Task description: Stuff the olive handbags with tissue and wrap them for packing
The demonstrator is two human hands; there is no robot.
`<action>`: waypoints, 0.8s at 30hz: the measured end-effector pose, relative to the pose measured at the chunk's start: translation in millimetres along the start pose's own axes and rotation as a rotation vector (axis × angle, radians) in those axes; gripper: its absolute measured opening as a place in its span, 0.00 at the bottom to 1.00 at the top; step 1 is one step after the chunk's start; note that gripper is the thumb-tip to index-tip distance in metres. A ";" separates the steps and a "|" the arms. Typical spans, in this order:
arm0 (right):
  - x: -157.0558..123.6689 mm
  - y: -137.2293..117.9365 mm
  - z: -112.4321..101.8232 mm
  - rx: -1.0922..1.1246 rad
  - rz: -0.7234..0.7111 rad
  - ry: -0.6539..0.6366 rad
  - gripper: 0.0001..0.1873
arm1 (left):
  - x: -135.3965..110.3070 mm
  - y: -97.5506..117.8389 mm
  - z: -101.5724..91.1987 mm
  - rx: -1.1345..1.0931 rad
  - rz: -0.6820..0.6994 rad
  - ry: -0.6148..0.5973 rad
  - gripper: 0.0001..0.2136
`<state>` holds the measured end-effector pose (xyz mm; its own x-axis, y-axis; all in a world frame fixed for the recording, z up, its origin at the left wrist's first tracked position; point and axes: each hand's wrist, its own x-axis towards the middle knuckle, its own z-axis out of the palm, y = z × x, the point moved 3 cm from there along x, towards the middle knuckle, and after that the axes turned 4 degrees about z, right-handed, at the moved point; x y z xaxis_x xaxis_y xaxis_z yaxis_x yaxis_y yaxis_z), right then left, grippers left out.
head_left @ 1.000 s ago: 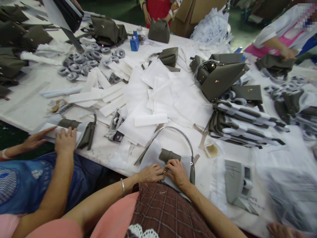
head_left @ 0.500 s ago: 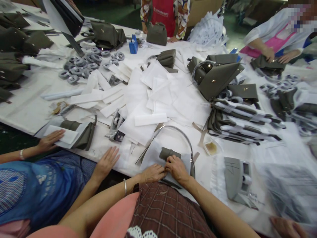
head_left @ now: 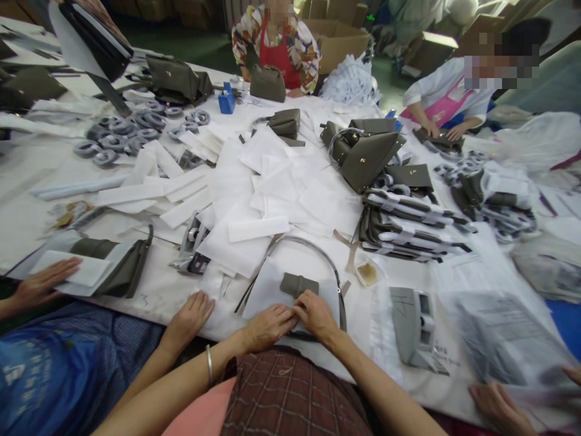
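An olive handbag [head_left: 299, 284] lies before me on the table, partly covered by a pale protective sheet [head_left: 265, 292]. Its thin handle [head_left: 313, 245] arches away from me, wrapped in clear film. My left hand [head_left: 270, 326] is at the bag's near edge, its fingers together and bent. Right beside it, my right hand [head_left: 316, 316] pinches at the same edge, fingertips close to the left ones. What exactly lies between the fingertips is hidden by the hands.
A co-worker's hand [head_left: 52, 281] rests on another covered bag at left. White sheets [head_left: 267, 181] heap mid-table. Wrapped bags [head_left: 403, 224] are stacked beyond a small dish [head_left: 368, 272] and tape dispenser [head_left: 415, 327]. Another person's hand [head_left: 499, 409] is at lower right.
The view has tilted up and turned slightly right, so the table's things appear further left. My hands stay together at the bag's near edge. The left co-worker's nearer hand has curled its fingers.
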<state>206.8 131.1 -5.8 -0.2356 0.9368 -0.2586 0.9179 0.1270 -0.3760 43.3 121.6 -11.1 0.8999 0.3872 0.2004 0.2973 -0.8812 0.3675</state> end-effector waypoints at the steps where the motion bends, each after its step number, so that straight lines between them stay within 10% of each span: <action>1: -2.2 7.5 -8.2 0.022 -0.018 0.001 0.05 | 7.5 -2.6 -3.2 -0.018 -0.013 0.026 0.14; 7: -27.5 49.2 -31.6 -0.078 -0.151 0.040 0.35 | 42.1 -19.0 -1.6 -0.058 -0.086 0.086 0.13; 19: -36.1 76.5 35.7 -0.154 -0.172 0.438 0.26 | 30.5 -21.5 39.3 0.134 -0.038 -0.022 0.20; 24: -45.1 78.4 41.5 -0.154 -0.217 0.399 0.31 | 24.5 -19.1 46.2 0.233 0.033 -0.036 0.21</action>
<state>276.2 85.2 -60.5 -0.3135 0.9316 0.1840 0.9050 0.3518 -0.2393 74.3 135.4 -55.1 0.9200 0.3508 0.1745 0.3292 -0.9336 0.1412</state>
